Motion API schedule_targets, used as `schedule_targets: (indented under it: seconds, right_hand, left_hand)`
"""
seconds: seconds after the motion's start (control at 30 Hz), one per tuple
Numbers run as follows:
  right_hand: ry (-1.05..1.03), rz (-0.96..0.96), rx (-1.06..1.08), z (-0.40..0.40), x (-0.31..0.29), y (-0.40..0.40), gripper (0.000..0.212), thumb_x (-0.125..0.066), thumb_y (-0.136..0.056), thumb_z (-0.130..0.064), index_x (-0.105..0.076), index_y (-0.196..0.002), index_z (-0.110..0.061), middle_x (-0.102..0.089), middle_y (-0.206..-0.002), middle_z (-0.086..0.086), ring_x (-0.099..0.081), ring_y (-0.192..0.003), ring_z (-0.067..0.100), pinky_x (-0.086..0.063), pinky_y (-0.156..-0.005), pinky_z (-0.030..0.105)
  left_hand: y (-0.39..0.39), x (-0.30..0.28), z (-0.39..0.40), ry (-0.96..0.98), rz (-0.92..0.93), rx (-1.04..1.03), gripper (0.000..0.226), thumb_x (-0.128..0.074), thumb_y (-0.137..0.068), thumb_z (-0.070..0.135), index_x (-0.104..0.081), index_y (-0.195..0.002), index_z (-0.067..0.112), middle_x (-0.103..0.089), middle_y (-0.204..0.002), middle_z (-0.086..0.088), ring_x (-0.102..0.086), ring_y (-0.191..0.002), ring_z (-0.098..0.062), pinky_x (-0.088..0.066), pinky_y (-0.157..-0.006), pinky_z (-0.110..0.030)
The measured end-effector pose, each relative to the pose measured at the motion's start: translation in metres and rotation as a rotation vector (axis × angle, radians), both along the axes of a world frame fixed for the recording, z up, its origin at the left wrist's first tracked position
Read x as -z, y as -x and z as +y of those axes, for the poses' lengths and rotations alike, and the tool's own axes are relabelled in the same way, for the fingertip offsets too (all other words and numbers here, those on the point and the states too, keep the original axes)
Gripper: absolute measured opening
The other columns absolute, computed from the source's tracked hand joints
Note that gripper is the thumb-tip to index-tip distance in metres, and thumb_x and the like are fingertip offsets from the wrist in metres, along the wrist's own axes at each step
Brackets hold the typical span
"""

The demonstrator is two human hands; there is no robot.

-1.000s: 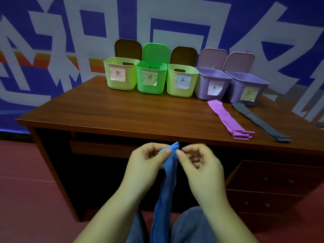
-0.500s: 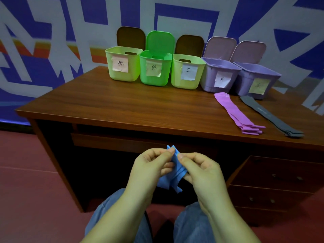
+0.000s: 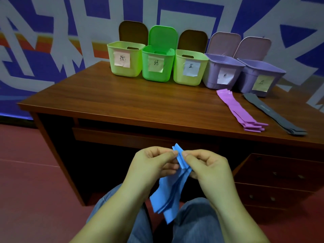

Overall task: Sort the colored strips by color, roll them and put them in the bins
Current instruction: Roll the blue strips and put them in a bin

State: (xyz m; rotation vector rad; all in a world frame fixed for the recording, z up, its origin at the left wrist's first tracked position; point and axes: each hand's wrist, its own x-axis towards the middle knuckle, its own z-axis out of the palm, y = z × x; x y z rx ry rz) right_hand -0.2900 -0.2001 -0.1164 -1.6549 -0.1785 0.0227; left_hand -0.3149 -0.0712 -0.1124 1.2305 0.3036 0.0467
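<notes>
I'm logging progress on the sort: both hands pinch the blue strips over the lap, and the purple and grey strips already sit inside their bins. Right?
Not quite. The head view shows the purple strips and grey strips lying flat on the desk in front of the bins, not inside. The left hand and right hand do pinch the blue strips over the lap.

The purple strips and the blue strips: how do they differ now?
The purple strips lie flat and stretched out on the desk; the blue strips are pinched between the left hand and right hand, hanging crumpled over the lap. Both are bundles of several strips, not yet rolled.
</notes>
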Motion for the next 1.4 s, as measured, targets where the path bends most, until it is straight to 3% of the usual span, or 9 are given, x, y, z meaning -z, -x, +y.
schedule_targets:
  seconds: [0.33, 0.63, 0.73, 0.83, 1.0, 1.1, 1.3, 1.4]
  right_hand:
    - [0.023, 0.001, -0.013, -0.006, 0.003, 0.001, 0.020, -0.066, -0.083, -0.005, -0.074, -0.071, -0.019, -0.074, -0.072, 0.003, -0.072, -0.073, 0.017, -0.057, -0.075, 0.037]
    - [0.048, 0.009, -0.007, -0.007, 0.009, -0.001, 0.022, -0.066, -0.083, -0.007, -0.074, -0.067, -0.020, -0.074, -0.071, 0.003, -0.072, -0.073, 0.016, -0.056, -0.074, 0.038]
    - [0.062, 0.001, -0.021, -0.006, 0.011, -0.001, 0.018, -0.067, -0.086, -0.022, -0.076, -0.070, -0.019, -0.071, -0.070, 0.015, -0.070, -0.076, 0.033, -0.056, -0.076, 0.052]
    - [0.081, -0.021, -0.071, -0.007, 0.012, 0.000, 0.029, -0.062, -0.087, -0.035, -0.073, -0.076, -0.009, -0.063, -0.077, 0.032, -0.060, -0.083, 0.050, -0.049, -0.074, 0.064]
    - [0.070, 0.021, -0.080, -0.009, 0.010, 0.001, 0.019, -0.061, -0.087, -0.008, -0.076, -0.082, -0.019, -0.075, -0.084, 0.001, -0.071, -0.086, 0.015, -0.055, -0.087, 0.044]
    - [0.008, 0.058, -0.086, -0.008, 0.009, 0.002, 0.020, -0.063, -0.085, -0.006, -0.075, -0.079, -0.021, -0.075, -0.084, -0.001, -0.071, -0.085, 0.014, -0.057, -0.084, 0.037]
    - [-0.135, 0.215, -0.061, -0.007, 0.013, 0.000, 0.019, -0.056, -0.089, -0.003, -0.074, -0.086, -0.009, -0.074, -0.084, 0.012, -0.072, -0.083, 0.024, -0.059, -0.068, 0.028]
    - [-0.147, 0.179, -0.003, -0.008, 0.011, -0.001, 0.017, -0.056, -0.089, -0.003, -0.073, -0.088, -0.007, -0.074, -0.083, 0.011, -0.072, -0.079, 0.021, -0.058, -0.064, 0.024]
  left_hand:
    - [-0.002, 0.004, -0.003, 0.015, 0.011, 0.027, 0.008, -0.066, -0.084, 0.008, -0.066, -0.076, 0.006, -0.069, -0.068, -0.010, -0.065, -0.055, -0.011, -0.054, -0.054, -0.018]
    - [-0.001, 0.006, -0.005, 0.004, 0.025, 0.037, 0.007, -0.066, -0.084, 0.009, -0.065, -0.078, 0.005, -0.068, -0.065, -0.008, -0.064, -0.052, -0.009, -0.051, -0.049, -0.016]
    - [-0.001, 0.007, -0.007, 0.008, 0.032, 0.031, 0.009, -0.067, -0.083, 0.010, -0.064, -0.077, 0.005, -0.068, -0.063, -0.006, -0.064, -0.052, -0.009, -0.052, -0.050, -0.016]
    - [-0.001, 0.008, -0.007, 0.007, 0.039, 0.024, 0.011, -0.068, -0.082, 0.013, -0.064, -0.077, 0.005, -0.068, -0.063, -0.006, -0.065, -0.053, -0.010, -0.053, -0.052, -0.017]
    - [-0.003, 0.009, -0.005, 0.015, 0.044, 0.019, 0.010, -0.067, -0.082, 0.013, -0.065, -0.074, 0.007, -0.069, -0.063, -0.007, -0.065, -0.053, -0.009, -0.053, -0.052, -0.017]
    - [-0.004, 0.010, -0.003, 0.022, 0.044, 0.020, 0.007, -0.066, -0.083, 0.011, -0.067, -0.079, 0.005, -0.070, -0.069, -0.010, -0.066, -0.055, -0.010, -0.055, -0.054, -0.017]
    - [-0.004, 0.010, 0.000, 0.037, 0.066, 0.025, 0.009, -0.064, -0.085, 0.009, -0.068, -0.078, 0.005, -0.069, -0.068, -0.010, -0.066, -0.055, -0.011, -0.055, -0.056, -0.019]
    - [-0.004, 0.010, 0.001, 0.025, 0.069, 0.026, 0.009, -0.065, -0.084, 0.009, -0.067, -0.076, 0.006, -0.069, -0.068, -0.011, -0.066, -0.056, -0.011, -0.054, -0.055, -0.018]
